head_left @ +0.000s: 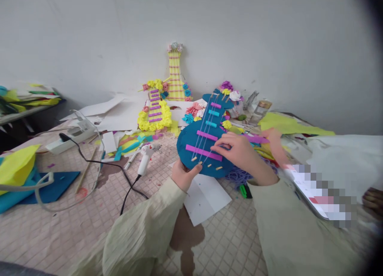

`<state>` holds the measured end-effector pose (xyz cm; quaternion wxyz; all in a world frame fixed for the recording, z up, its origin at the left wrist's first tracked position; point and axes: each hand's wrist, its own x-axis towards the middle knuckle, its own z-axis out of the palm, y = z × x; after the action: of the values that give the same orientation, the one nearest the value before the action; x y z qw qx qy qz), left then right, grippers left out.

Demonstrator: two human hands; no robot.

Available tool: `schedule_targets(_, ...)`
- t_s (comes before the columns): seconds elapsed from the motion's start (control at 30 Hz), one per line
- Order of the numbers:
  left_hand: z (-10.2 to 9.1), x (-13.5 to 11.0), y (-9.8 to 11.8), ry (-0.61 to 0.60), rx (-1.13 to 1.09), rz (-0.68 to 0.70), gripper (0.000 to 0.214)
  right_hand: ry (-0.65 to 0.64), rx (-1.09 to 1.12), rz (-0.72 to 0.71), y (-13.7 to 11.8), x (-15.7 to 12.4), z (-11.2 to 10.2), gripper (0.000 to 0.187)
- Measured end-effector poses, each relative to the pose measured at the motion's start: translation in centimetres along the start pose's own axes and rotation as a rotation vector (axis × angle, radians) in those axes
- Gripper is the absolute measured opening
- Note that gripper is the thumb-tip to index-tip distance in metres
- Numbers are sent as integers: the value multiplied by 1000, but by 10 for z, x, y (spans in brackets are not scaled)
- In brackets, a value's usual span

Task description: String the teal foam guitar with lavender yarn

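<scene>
A blue paper guitar (200,138) with purple and cyan cross strips and thin strings is held tilted above the table. My left hand (184,174) grips its lower rim from underneath, thumb on the front. My right hand (236,150) lies on the guitar's face, fingers curled and pinched at the longest purple strip near the strings. Both sleeves are pale green.
A white glue gun (145,156) with a black cord lies left of the guitar. Yellow paper guitars (155,110) stand against the wall. Paper flowers, scraps, a white sheet (206,198), a power strip (70,138) and a phone (317,192) at right surround the work spot.
</scene>
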<state>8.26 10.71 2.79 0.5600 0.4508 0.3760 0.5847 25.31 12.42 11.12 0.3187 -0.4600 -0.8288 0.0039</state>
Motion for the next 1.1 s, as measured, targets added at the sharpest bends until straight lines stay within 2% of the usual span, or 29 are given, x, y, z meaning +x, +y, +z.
schedule_targets(0.27,4,-4,6,-21,37,-10,52,108,-29,-49,5,1,12,20)
schedule_targets(0.47,4,-6,9,-34,118,-19,50,146,-30,-44,8,3,13,19)
schedule_targets(0.8,0,-4,13,-131,34,-22,48,173,78,69,13,1,-1,17)
schedule_targets(1.1,-6,-2,18,-160,18,-48,42,223,46,124,25,1,-18,19)
